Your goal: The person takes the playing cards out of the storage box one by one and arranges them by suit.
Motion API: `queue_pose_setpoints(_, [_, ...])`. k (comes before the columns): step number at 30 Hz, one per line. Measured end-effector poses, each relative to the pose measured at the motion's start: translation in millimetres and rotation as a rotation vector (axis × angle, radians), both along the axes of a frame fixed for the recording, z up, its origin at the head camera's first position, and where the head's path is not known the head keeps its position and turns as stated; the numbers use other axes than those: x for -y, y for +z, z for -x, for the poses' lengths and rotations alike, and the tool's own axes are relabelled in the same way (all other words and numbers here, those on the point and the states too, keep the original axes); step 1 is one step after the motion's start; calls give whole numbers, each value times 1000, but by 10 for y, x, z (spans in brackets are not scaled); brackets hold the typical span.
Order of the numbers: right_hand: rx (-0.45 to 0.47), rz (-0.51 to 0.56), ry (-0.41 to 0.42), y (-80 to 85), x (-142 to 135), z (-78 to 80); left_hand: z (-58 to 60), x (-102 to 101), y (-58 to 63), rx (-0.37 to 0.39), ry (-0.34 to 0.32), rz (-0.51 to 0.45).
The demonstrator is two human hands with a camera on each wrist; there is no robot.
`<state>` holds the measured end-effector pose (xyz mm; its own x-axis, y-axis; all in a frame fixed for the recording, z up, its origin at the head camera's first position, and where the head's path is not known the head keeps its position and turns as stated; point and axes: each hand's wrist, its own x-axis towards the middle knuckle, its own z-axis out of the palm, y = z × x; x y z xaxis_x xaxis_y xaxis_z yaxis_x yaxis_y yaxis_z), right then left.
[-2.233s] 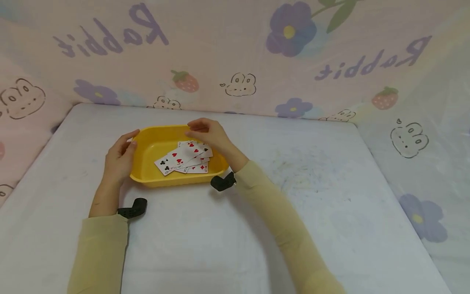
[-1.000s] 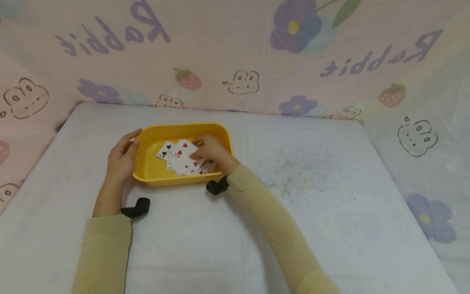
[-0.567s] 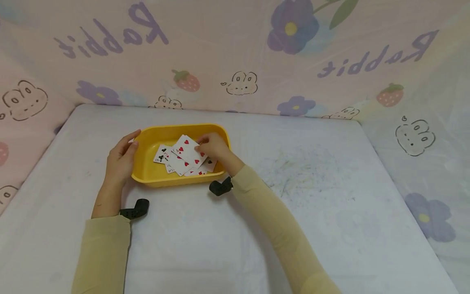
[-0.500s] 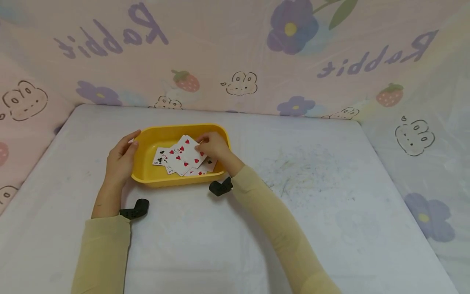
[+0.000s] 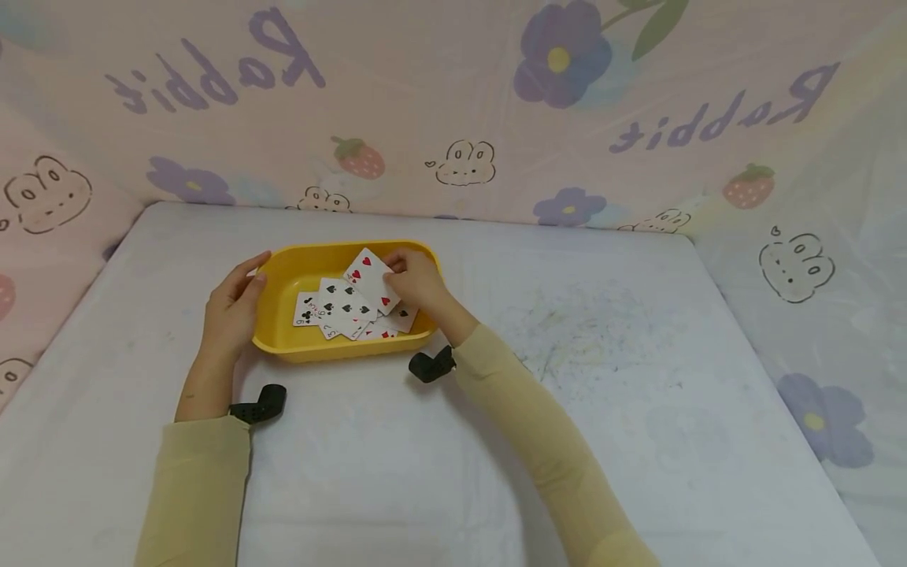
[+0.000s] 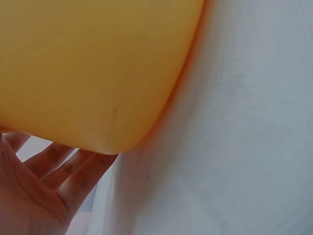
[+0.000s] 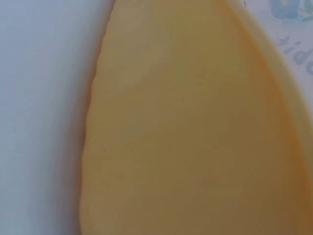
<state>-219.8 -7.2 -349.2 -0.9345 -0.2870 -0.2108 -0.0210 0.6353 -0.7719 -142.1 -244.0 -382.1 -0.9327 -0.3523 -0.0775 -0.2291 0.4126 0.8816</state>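
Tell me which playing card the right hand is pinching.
The hearts card, farthest back in the yellow tray. The right hand pinches its edge; the spades card and others lie nearer the viewer.

looks like a little curtained-off spot tbh — cutesy Rabbit-print fabric (image 5: 425, 87) on three sides of a white worktop (image 5: 375, 457), smudges (image 5: 588, 327) and all; can't tell if it's a home or lab

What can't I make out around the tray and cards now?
Head view: the lower cards, partly covered by those above; no sure count.
Head view: right side of the held card, covered by the right hand.
Left wrist view: rest of the left hand, cut off by the left edge.
Right wrist view: all cards, hidden behind the yellow tray.
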Motion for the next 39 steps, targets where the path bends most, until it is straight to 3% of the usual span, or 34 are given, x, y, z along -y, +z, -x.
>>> queue_pose_setpoints(6, [-27, 99, 11, 57, -93, -27, 7, -1, -10, 6, 18, 5])
queue_pose_setpoints(13, [-69, 294, -34, 74, -257, -20, 11, 17, -15, 4, 2, -3])
queue_pose_setpoints(21, [-23, 650, -134, 15, -462, 45, 12, 2, -16, 7, 9, -2])
queue_pose_setpoints(30, [-80, 692, -214, -50, -696, 128, -8, -8, -15, 7, 4, 2])
queue_pose_setpoints(39, [-96, 657, -341, -157, -992, 228, -24, -2, 6, 3, -12, 15])
